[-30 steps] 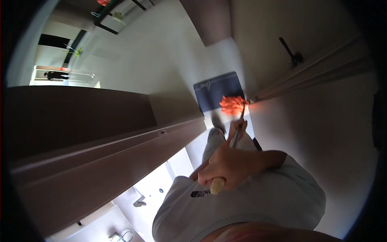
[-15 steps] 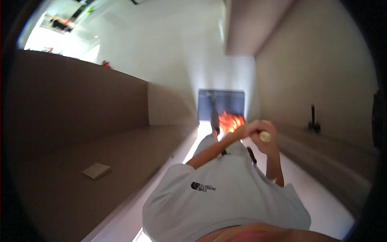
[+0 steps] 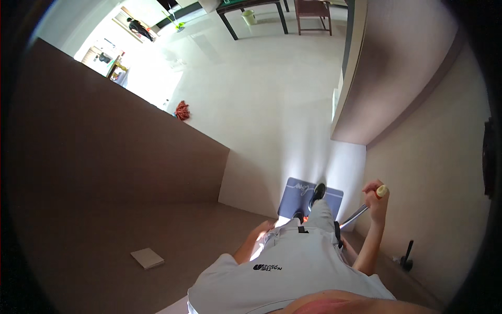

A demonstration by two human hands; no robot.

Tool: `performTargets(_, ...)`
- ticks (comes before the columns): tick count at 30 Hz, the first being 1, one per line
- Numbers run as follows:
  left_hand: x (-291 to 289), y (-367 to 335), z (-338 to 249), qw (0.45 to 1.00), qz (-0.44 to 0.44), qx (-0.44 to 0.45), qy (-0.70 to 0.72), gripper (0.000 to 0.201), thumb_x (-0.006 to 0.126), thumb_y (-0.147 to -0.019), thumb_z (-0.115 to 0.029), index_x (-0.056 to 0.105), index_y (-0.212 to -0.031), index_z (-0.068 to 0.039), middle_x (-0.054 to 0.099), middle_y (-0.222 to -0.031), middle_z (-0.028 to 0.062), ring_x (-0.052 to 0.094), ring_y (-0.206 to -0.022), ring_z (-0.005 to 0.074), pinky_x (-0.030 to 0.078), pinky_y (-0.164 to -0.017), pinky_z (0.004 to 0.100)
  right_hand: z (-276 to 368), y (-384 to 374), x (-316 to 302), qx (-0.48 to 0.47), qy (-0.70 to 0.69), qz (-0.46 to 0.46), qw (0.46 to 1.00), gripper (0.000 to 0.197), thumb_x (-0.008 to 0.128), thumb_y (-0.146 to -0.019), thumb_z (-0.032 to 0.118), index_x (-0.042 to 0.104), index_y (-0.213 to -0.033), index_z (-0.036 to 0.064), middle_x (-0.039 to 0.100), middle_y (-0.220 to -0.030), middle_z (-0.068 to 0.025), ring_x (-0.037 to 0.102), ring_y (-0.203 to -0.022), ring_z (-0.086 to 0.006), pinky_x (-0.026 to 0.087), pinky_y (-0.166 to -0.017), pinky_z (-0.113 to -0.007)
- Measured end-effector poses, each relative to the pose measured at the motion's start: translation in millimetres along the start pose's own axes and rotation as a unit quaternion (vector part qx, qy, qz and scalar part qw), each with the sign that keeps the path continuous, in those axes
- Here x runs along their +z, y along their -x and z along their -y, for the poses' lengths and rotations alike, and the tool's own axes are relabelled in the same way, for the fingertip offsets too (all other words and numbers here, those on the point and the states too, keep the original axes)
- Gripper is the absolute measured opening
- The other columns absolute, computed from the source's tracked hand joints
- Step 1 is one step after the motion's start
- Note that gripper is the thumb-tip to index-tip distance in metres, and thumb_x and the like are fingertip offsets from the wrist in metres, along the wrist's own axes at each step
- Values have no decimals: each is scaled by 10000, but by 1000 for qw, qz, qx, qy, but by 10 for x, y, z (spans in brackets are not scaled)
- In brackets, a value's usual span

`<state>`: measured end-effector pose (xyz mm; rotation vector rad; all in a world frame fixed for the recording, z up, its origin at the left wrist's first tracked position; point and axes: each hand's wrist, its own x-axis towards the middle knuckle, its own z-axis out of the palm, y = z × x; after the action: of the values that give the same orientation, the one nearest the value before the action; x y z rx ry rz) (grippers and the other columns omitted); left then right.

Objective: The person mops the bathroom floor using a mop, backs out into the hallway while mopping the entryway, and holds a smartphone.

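My right hand (image 3: 375, 198) is closed around the upper end of a mop handle (image 3: 355, 215), just below its pale rounded cap. The metal pole slants down toward my legs, where my body hides its lower part. A bit of red-orange mop head (image 3: 306, 220) shows between my feet. Beside my left hip is my left hand (image 3: 262, 228), its fingers loosely extended and nothing visible in them. Under my feet lies a blue-grey doormat (image 3: 288, 201) with white lettering; one dark shoe (image 3: 318, 193) rests on it.
Brown walls stand on both sides, with a white switch plate (image 3: 147, 258) at left and a dark door handle (image 3: 407, 257) at right. Beyond lie a red mop head (image 3: 182, 111), a dark table (image 3: 251, 7), a bucket (image 3: 249, 18) and a chair (image 3: 312, 8). A person (image 3: 139, 29) is far left.
Both hands were together at the mop handle's top; my left hand has let go and dropped to my left side. My right hand has moved rightward with the handle. The view shows more room ahead.
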<state>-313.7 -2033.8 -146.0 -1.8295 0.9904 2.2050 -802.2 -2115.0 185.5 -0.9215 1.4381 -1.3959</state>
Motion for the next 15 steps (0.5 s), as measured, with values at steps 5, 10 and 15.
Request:
performTargets(5,84,481,-166,994,-65,-27,88,430,700,-890,-310,628,-1169,9,665,-1166,108,625,-1077,213,500,-900,342,-400,-720,-255,-1,-13,11,1000,109,486,-818,27,595,-812,23,388,-533,66,299,-406,-24,215,-384,-224)
performTargets(10,283,492,-682,983,-114,15,145,419,687,-907,-311,628,-1169,11,660,-1171,97,618,-1083,211,499,-904,348,-537,-1299,-626,38,-38,20,998,90,497,-845,47,585,-842,29,371,-529,68,285,-405,-15,213,-373,-217)
performTargets(15,261,174,-1389,967,-126,93,200,409,674,-924,-313,628,-1169,12,655,-1177,86,610,-1089,208,498,-908,354,-712,-1583,-861,62,-39,1,997,104,498,-843,68,596,-851,34,379,-525,66,295,-398,-24,216,-369,-225)
